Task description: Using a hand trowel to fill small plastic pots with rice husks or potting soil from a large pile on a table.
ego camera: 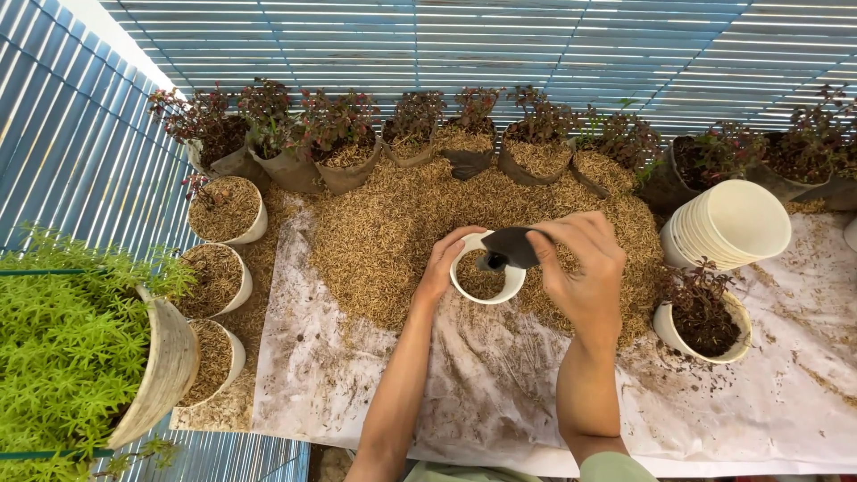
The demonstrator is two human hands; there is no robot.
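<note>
My left hand [440, 266] grips the left rim of a small white pot [486, 297] that sits on a heap of rice husks [375, 232]. The pot is partly filled with husk. My right hand [585, 268] holds a black plastic nursery bag [511, 247] tilted over the pot's mouth, its opening pointing down into the pot.
Three husk-filled white pots [223, 211] line the left edge of a white sheet [500, 393]. A stack of white pots [732, 223] lies at right, above a potted red-leaved plant [703, 319]. A row of bagged seedlings [339, 134] runs along the back. A green bushy plant [71, 348] stands at left.
</note>
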